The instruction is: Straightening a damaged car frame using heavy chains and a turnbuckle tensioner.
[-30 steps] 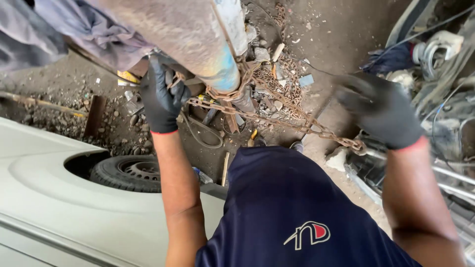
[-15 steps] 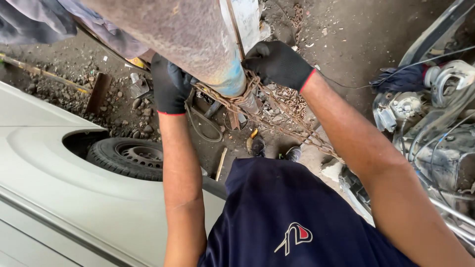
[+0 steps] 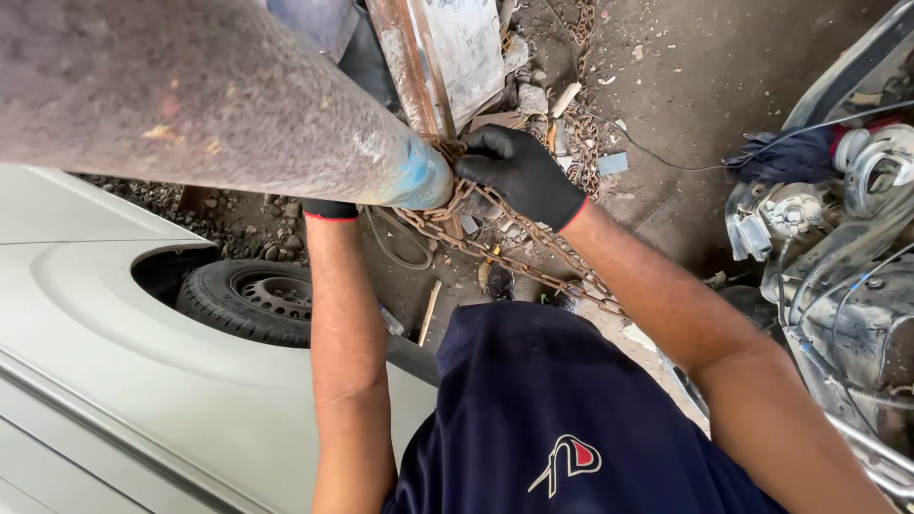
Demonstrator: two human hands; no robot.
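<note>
- Right hand [image 3: 522,173], black glove, fingers clenched on the rusty chain [image 3: 495,252] right at the blue-tipped end of the big rusty pipe [image 3: 219,105].
- Left hand [image 3: 330,208] is mostly hidden under the pipe, only the glove cuff shows; cannot tell whether its fingers are clenched or released.
- Chain hangs from the pipe end and runs down across the dirt floor [image 3: 685,86] toward the person's navy shirt [image 3: 571,428].
- White car body [image 3: 114,381] with a tyre [image 3: 252,300] on the left; engine parts [image 3: 838,228] on the right.

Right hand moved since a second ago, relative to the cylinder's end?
Yes. The right hand came in from out to the right, along the chain, and now rests on the chain right beside the blue end of the rusty cylinder.
</note>
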